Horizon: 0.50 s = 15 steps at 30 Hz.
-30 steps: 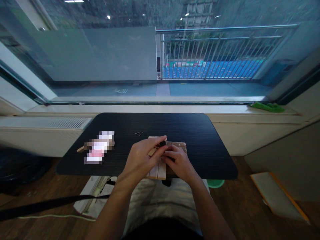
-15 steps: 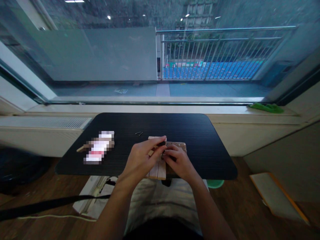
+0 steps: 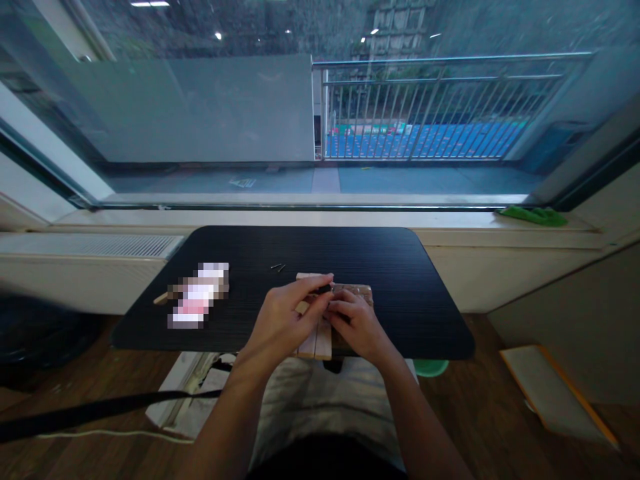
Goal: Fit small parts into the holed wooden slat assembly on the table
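Observation:
Over the front middle of the black table (image 3: 390,260), my left hand (image 3: 287,320) curves its thumb and fingers around a small dark piece (image 3: 325,289), too covered to name. Close against it, my right hand (image 3: 357,323) has its fingertips pinched together at the same spot; whatever they hold is hidden. Beneath both hands lie pale wooden slats (image 3: 323,340), side by side and reaching the table's front edge. A brown block (image 3: 363,289) with a shiny surface is to their right, partly covered by my right hand.
Two small nails or screws (image 3: 278,268) lie left of the slats. Farther left are a blurred-out flat object (image 3: 200,293) and a wooden stick end (image 3: 161,299). A window sill with a green cloth (image 3: 534,215) runs behind. Below the table's right front is a green basin (image 3: 431,367).
My right fingertips have shifted very slightly where they pinch beside the left thumb. My left hand and the things on the table look the same.

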Motion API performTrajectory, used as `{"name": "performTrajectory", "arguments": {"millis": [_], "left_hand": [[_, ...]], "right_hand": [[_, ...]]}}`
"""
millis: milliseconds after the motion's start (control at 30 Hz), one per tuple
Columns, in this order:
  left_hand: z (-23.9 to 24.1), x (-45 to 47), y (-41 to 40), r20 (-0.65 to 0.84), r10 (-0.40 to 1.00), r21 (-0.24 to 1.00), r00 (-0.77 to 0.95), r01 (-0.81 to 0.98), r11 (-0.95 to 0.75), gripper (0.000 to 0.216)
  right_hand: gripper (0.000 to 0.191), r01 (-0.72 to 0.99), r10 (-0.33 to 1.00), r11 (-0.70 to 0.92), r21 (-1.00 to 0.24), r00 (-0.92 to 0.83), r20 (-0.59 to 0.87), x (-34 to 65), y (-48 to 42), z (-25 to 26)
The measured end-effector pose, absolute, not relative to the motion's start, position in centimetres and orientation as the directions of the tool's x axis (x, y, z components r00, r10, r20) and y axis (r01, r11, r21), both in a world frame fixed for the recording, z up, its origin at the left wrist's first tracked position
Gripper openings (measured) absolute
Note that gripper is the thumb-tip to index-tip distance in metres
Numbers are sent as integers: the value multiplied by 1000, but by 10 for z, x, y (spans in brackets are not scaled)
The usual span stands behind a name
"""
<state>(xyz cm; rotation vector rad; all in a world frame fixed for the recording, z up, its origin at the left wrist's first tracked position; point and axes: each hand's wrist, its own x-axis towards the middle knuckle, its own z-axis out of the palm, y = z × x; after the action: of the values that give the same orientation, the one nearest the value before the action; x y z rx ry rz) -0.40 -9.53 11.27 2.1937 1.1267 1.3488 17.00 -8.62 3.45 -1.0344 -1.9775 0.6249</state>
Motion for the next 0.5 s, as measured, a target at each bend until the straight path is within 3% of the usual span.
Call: {"name": "performTrajectory", "arguments": {"millis": [500], "left_hand": [[113, 0, -94, 712, 673, 515, 198, 503, -694, 23]], "right_hand": [[19, 444, 833, 551, -706, -335, 440, 168, -86, 32]]}}
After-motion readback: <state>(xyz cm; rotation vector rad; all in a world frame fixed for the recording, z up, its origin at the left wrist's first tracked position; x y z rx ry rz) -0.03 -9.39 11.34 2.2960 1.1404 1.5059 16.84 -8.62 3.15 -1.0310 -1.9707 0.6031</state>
